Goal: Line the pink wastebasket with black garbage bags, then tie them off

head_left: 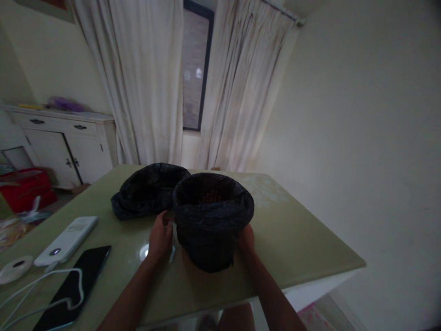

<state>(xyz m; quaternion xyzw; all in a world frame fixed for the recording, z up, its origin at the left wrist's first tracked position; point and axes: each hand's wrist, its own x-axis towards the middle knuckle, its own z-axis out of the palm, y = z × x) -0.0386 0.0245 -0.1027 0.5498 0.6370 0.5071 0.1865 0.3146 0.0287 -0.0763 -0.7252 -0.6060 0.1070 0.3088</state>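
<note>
1. Left hand [161, 236], just below the frame's centre, is partly open with fingers loosely bent; its grasp looks vacant, and whether the fingertips touch black plastic cannot be told.
2. Right hand [245, 238] lies against the right side of the front black bag [210, 239]; its fingers are hidden behind it, so how tightly they close cannot be told.
3. That front bag stands upright at the lower centre, its wide mouth open, with small brown pieces [211, 197] inside, too dim to identify.
4. Behind it and to the left, a second black bag [143, 195] sits lower and slumped, also open.
5. Both bags rest on a pale green worktop [292, 234], glossy near the left hand.
6. Toward the lower left lie a dark phone [77, 282], a white power bank [67, 241], a looping white cable [31, 289] and a rounded white object [15, 269].
7. Beyond, a white cabinet [62, 147] and a red bag [29, 186] occupy the left, pale curtains [148, 82] flank a narrow window [196, 69] at upper centre, and a plain wall [351, 138] fills the right.
</note>
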